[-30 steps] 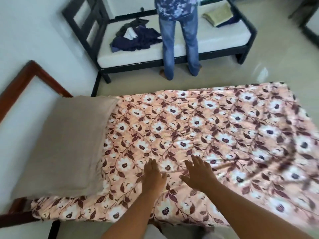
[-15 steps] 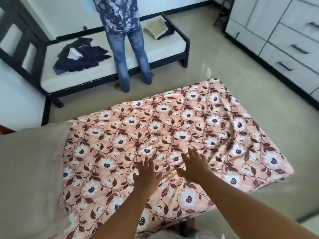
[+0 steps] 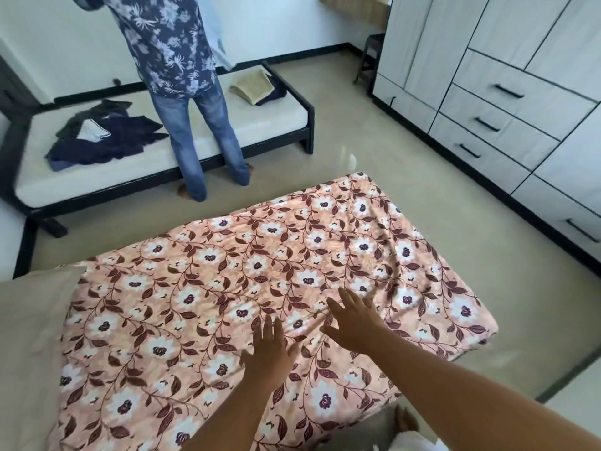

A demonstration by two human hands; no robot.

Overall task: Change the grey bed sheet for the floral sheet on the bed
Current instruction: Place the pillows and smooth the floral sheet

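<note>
The pink floral sheet [image 3: 260, 265] lies spread over the whole bed, with a few wrinkles toward the right end. My left hand [image 3: 266, 354] rests flat on it near the front edge, fingers straight. Just to its right, my right hand [image 3: 353, 323] presses on the sheet with fingers spread. A beige pillow [image 3: 29, 346] sits on the left end of the bed. No grey sheet shows on this bed.
A person in jeans [image 3: 195, 125] stands with their back to me at a black-framed daybed [image 3: 156, 157] holding dark clothes [image 3: 107, 138] and folded cloth [image 3: 255, 87]. White drawers and wardrobe [image 3: 507, 102] line the right wall. Bare floor lies between.
My view has swung to the right, from the pillow end toward the foot end. Both hands have slid rightward along the sheet, staying flat on it.
</note>
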